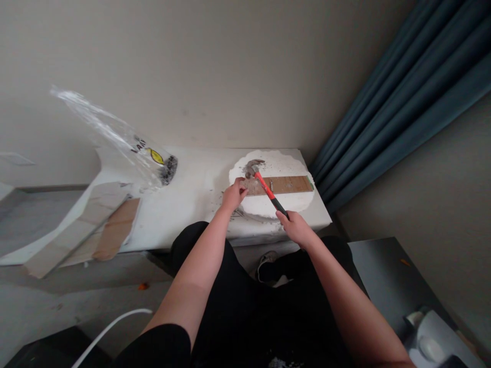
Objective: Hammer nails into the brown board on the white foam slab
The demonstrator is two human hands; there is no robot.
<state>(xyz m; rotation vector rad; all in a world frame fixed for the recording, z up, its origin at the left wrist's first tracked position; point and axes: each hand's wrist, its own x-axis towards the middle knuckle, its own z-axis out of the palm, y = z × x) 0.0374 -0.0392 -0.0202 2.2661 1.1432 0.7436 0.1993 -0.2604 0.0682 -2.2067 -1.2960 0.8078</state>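
Observation:
A claw hammer [265,186] with a red and black handle lies slantwise over a wooden strip [293,184]. My right hand [294,227] is closed round the lower end of its handle. The metal hammer head rests low over the strip's left part, among grey crumbs. Close to the head, my left hand [233,196] has its fingertips pinched together at the strip's left end; what they hold, if anything, is too small to make out. Under the strip is a rough-edged round white slab [264,205]. A small piece [271,185] sits on the strip beside the handle.
The slab stands on a white-covered low table [192,204]. A clear plastic bag [153,158] with dark bits in it stands left, near cardboard pieces [115,230]. A blue curtain [383,102] hangs right, above a dark grey surface [387,276].

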